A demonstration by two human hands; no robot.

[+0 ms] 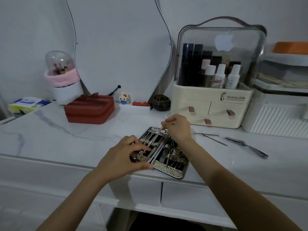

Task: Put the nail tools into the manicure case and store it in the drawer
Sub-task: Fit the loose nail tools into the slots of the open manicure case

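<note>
Manicure case (168, 167) is laid open at lower centre of the frame, near the front edge of the table (50, 134), with tools seated in both halves. Left hand (126, 157) is pressed on the left half, fingers fairly straight, nothing gripped; a thin metal tool (159, 133) is pinched in the right hand (179, 126) over the case's far end. Loose tools – a slim pair (211, 138) and nail clippers (246, 145) – are left on the table at right of centre.
</note>
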